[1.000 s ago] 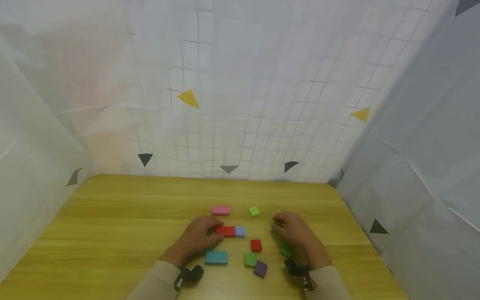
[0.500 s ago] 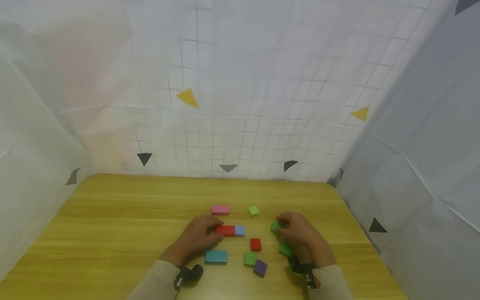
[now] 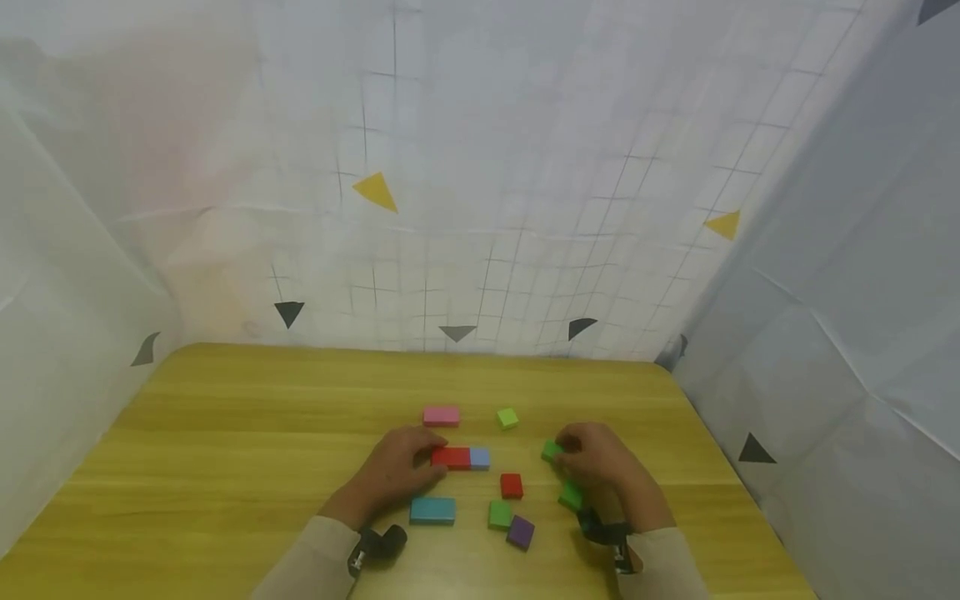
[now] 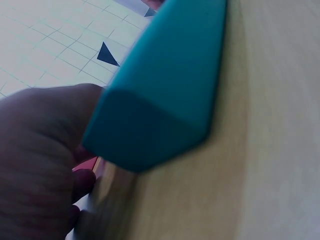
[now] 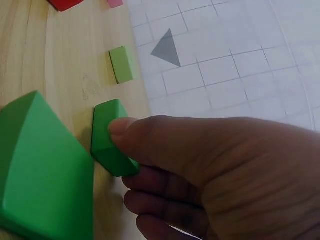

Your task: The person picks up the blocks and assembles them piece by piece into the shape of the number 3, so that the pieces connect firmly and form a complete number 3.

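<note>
Looking down at the wood-grain table (image 3: 247, 417), 12 o'clock away from you. Your left hand (image 3: 397, 468) and right hand (image 3: 597, 457) are both narrow, each holding a block. Next, the teal bar (image 3: 432, 511): at 6 o'clock from the red one, parallel, not held. Then the red bar (image 3: 453, 458): left hand grips its 9 o'clock end, thumb on the near side. Key relation — its long axis runs 9-to-3, blue block (image 3: 480, 459) at its 3 o'clock end, and the green block (image 3: 551, 451) lies farther out at 3, apart from the blue. Right hand's clearly nearer, pinching that green with thumb on one face — can't tell if it's lifted. Red cube (image 3: 512, 486): 4 o'clock from the blue, off that line.
</note>
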Demonstrator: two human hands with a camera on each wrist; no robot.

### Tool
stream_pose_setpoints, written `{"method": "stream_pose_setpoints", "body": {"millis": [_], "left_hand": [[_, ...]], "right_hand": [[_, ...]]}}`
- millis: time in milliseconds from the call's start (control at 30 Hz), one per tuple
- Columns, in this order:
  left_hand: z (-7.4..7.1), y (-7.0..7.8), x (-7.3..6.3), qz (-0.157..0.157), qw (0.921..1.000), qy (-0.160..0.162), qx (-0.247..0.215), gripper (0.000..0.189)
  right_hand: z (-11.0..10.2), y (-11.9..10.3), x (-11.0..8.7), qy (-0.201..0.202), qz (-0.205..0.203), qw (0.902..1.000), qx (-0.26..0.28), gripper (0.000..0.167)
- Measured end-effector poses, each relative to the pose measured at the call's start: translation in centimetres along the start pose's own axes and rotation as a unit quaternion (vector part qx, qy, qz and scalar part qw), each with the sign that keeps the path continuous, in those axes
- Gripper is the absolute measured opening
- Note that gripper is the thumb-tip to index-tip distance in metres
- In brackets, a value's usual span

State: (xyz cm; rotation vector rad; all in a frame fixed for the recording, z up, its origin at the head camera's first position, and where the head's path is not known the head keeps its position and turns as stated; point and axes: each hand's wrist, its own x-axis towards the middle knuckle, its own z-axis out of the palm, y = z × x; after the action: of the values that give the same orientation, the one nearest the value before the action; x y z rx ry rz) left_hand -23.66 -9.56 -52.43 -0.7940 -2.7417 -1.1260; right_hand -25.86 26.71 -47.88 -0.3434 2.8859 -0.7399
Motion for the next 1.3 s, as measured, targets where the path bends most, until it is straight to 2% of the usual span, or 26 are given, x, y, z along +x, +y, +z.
{"method": "stream_pose_setpoints", "body": {"millis": [133,500,833,1000,1167,1300], "left_hand": [[-0.1,0.1,0.0,-0.003,1.0000,0.003,0.003,0.039],[-0.1,0.1,-0.1,-0.003,1.0000,0.002,-0.006,0.039],[-0.3,0.1,0.0,0.000,0.9999,-0.006,-0.008,0.038],[-0.2,0.0,0.0,0.000,1.0000,-0.006,-0.005,0.038],[-0.1,-0.1,0.0,0.001,1.0000,-0.004,0.003,0.039],[-0.1,-0.1,0.0,0.006,1.0000,0.001,0.006,0.038]], "right_hand": [[0.0,-0.1,0.1,0.001,0.001,1.0000,0.004,0.017],[0.5,-0.5,0.3,0.006,-0.036,0.9993,0.004,0.017],[1.0,-1.0,0.4,0.011,0.003,0.9999,0.006,0.015],[1.3,-1.3,0.5,0.026,0.017,0.9995,-0.012,0.024],[1.6,-1.3,0.5,0.042,0.013,0.9986,-0.031,0.034],[1.8,-1.4,0.5,0.043,0.000,0.9989,-0.019,0.035]]}}
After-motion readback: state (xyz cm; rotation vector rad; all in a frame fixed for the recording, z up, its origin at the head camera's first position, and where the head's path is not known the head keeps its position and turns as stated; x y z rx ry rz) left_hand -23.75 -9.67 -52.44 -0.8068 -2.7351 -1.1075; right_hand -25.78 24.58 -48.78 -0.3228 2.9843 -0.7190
